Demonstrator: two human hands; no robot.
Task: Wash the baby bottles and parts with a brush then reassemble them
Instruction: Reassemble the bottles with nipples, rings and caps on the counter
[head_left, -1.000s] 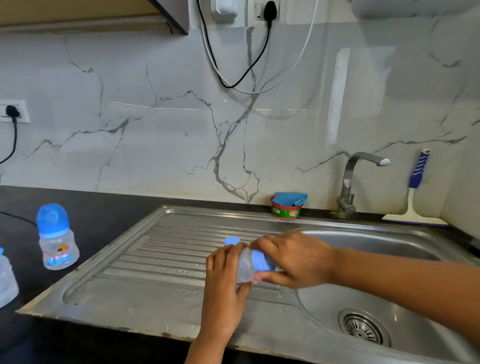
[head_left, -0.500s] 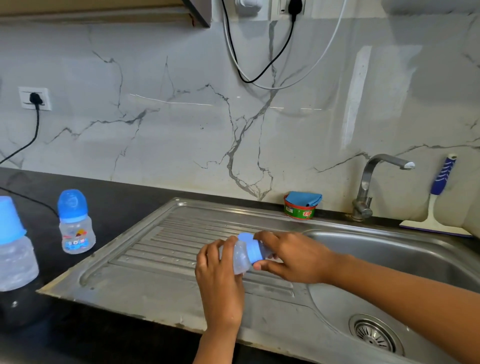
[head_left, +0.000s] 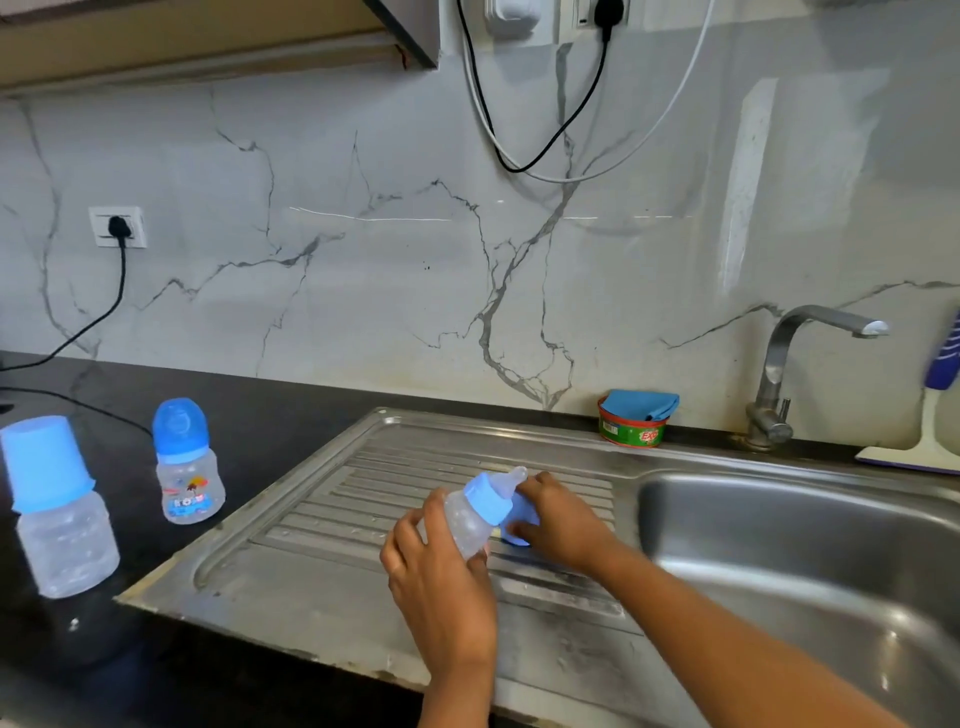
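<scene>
Head view: my left grip (head_left: 436, 582) curls round the tilted baby bottle (head_left: 467, 522), teat up, over the drainboard (head_left: 363, 493). My right grip (head_left: 563, 519) pinches a blue cap (head_left: 522, 514) just beside its collar. To the left, a larger capped bottle (head_left: 57, 509) and a smaller capped bottle (head_left: 187, 462) stand on the dark tabletop (head_left: 260, 395). Beyond are a green tub (head_left: 631, 428) and the tap (head_left: 779, 364).

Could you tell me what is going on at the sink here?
A person is taking baby bottles apart over the steel drainboard. The left hand grips a small clear baby bottle, tilted, with its teat uncovered. The right hand holds the blue cap just beside it. A domed-cap bottle and a tall-cap bottle stand closed on the black counter to the left.
</scene>
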